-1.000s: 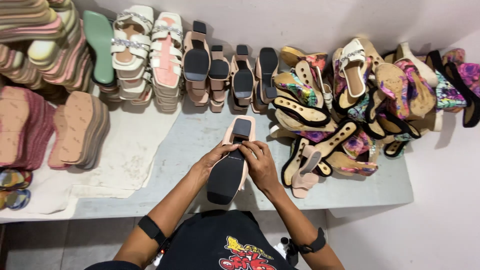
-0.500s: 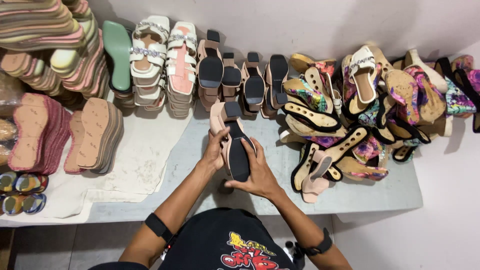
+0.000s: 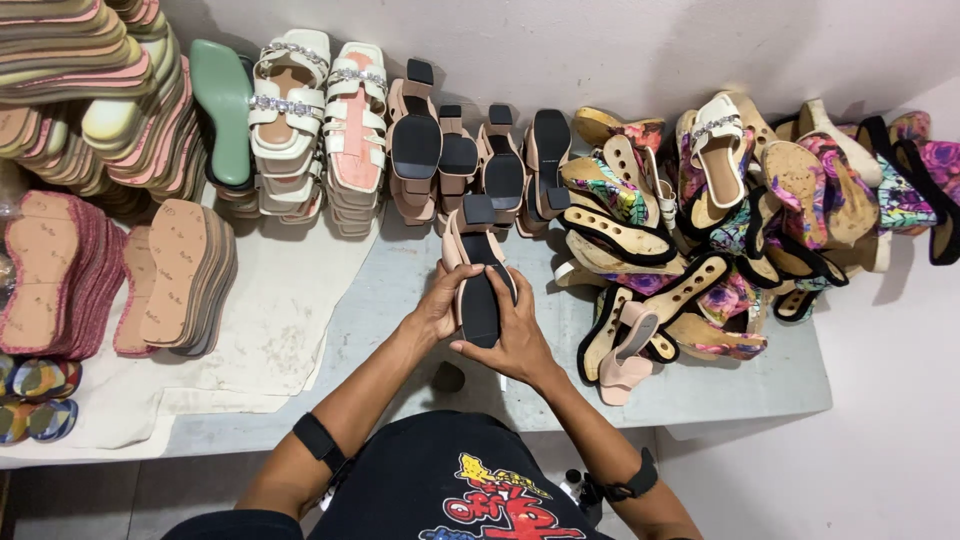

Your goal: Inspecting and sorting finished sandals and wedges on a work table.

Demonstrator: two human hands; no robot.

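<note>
Now a shoe (image 3: 478, 285) with a black sole and a black heel is held up over the grey bench (image 3: 400, 290), sole side up. It has been lifted and turned a little since a moment ago, when it lay lower and flatter, so the work on this shoe looks to be still going on. The left hand (image 3: 437, 310) is wrapped around the left edge of the shoe, fingers closed on it. The right hand (image 3: 515, 335) is pressed on the right edge, fingers closed on it too. Behind the shoe, a row of black-soled shoes (image 3: 470, 160) is stood by the wall. Right of the shoe, a pile of bright flowered shoes (image 3: 720, 220) is seen. Left of it lies a white cloth (image 3: 270, 330).
</note>
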